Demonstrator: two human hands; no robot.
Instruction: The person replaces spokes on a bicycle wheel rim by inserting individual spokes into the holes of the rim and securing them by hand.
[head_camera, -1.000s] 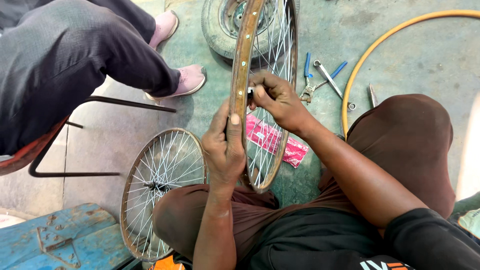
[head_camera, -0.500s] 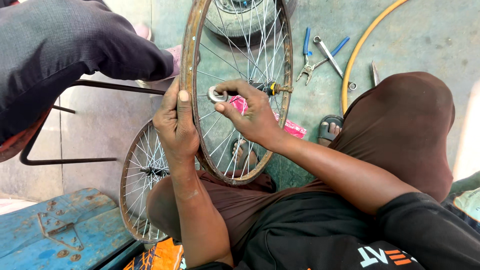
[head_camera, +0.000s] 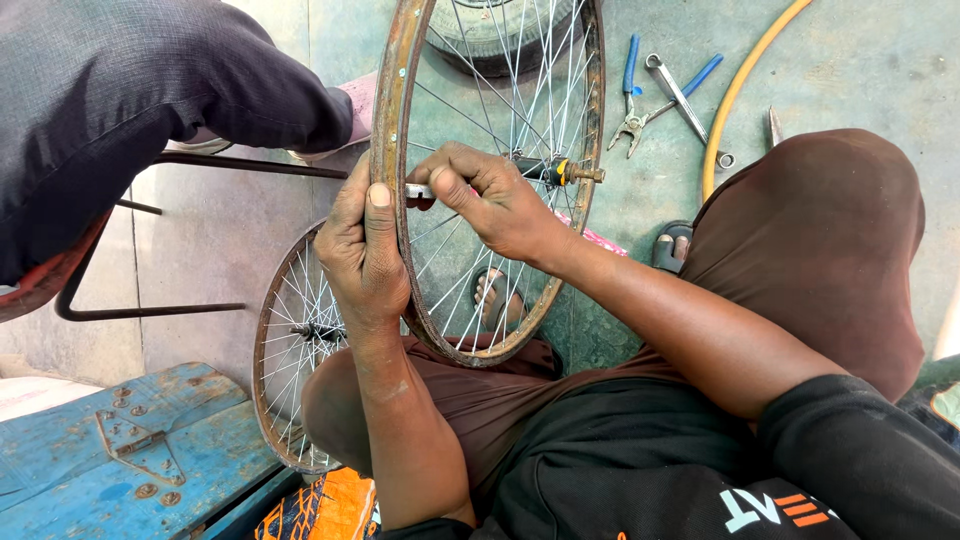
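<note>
A rusty spoked bicycle wheel rim (head_camera: 590, 130) stands upright between my knees, its hub and axle (head_camera: 560, 172) near the middle. My left hand (head_camera: 362, 250) grips the rim's left edge, thumb up along it. My right hand (head_camera: 495, 200) reaches through the spokes and pinches a small metal spoke tool (head_camera: 418, 190) against the inside of the rim, right beside my left thumb.
A second spoked wheel (head_camera: 290, 340) lies on the floor at my left knee. Blue-handled pliers (head_camera: 630, 95), a spanner (head_camera: 680, 90) and a yellow hoop (head_camera: 735, 90) lie at the back right. Another person's leg (head_camera: 130, 90) and a metal chair frame (head_camera: 210, 160) are at the left, a blue wooden box (head_camera: 120, 450) at the bottom left.
The wheel has turned from edge-on to show its open face and now sits lower and closer. My right hand went from the rim's top edge to inside the spokes with the tool.
</note>
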